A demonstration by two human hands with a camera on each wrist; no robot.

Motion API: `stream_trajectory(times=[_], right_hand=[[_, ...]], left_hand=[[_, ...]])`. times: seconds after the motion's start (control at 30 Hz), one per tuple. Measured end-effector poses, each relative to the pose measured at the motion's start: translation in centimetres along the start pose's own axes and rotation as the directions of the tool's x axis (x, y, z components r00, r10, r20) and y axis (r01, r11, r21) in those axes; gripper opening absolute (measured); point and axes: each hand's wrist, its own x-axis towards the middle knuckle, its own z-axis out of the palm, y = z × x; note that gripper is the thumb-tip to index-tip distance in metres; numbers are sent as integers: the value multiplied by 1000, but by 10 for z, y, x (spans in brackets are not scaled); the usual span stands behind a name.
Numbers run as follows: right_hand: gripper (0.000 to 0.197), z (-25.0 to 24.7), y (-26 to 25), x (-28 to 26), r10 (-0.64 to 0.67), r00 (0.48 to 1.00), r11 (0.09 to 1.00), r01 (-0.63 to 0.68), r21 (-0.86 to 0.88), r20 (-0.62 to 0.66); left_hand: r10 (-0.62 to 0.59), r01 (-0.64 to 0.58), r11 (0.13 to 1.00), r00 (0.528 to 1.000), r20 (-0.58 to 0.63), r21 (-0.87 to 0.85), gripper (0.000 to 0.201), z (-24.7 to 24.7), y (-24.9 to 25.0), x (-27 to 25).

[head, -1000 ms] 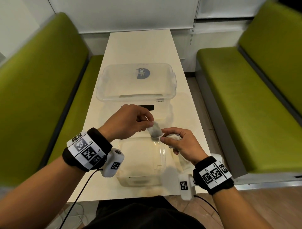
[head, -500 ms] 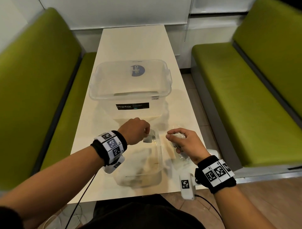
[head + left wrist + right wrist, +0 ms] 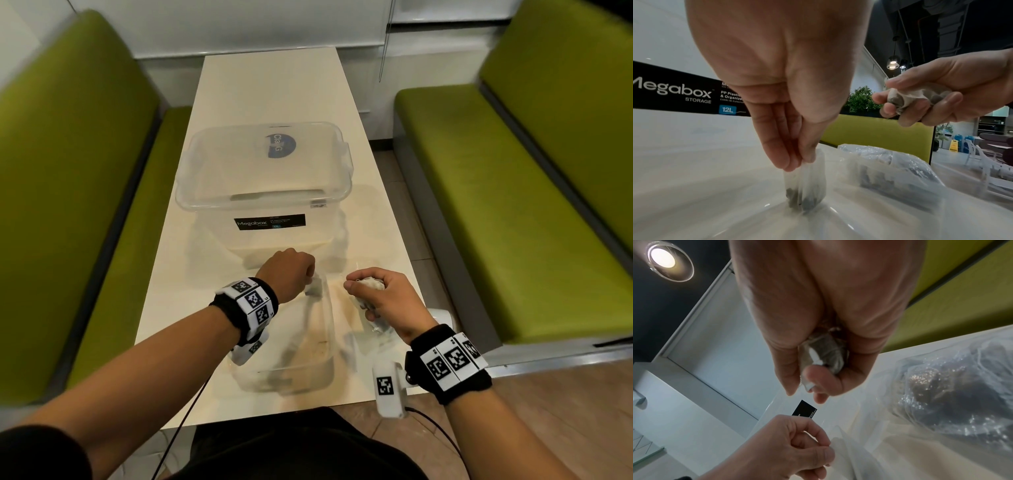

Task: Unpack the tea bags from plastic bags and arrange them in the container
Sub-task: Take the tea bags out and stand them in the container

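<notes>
Our left hand [image 3: 777,84] pinches one white paper tea bag [image 3: 805,183] upright into the small clear plastic container [image 3: 329,342], seemingly at its far corner, while our right hand [image 3: 383,301] clutches spare tea bags [image 3: 370,283] ready.

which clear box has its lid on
The large Megabox storage box farther up the table; the small container under the left hand is open-topped.

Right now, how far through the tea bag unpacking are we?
Early to midway, it seems. Done: a few tea bags appear to lie in the small clear container, though blur hides the count. In hand: the left hand pinches one tea bag, lowering it into that container; the right hand grips a bunch of tea bags. Left: a plastic bag beside it holds more.
</notes>
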Motion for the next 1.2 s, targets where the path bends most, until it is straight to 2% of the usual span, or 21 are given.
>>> stream_trajectory(times=[0.3, 0.53, 0.63, 0.77, 0.87, 1.0, 1.1, 1.2], right_hand=[[17, 3, -5, -2, 14, 1000, 1000, -14, -23, 9], [17, 4, -8, -4, 24, 1000, 1000, -24, -7, 5], [21, 3, -11, -5, 50, 999, 996, -49, 72, -10], [44, 5, -17, -6, 161, 987, 947, -163, 278, 32], [51, 12, -22, -5, 214, 971, 889, -240, 391, 109], [59, 29, -30, -7, 197, 963, 862, -259, 435, 182], [61, 42, -34, -8, 149, 965, 898, -224, 379, 217], [73, 51, -38, -9, 108, 962, 917, -193, 348, 251]], left_hand=[[-21, 21, 1000, 998, -54, 13, 14, 7, -6, 4], [-28, 25, 998, 996, -79, -49, 9, 8, -9, 2], [-49, 41, 996, 994, -97, -85, 8, -2, -10, -6], [-82, 51, 980, 984, -158, -192, 10, -30, -6, -24], [-73, -2, 922, 981, -178, -388, 12, -55, 3, -45], [15, -95, 737, 992, -124, -669, 19, -72, 20, -73], [54, -115, 729, 992, -111, -675, 27, -70, 28, -86], [33, -123, 743, 989, -147, -657, 24, -64, 29, -89]])
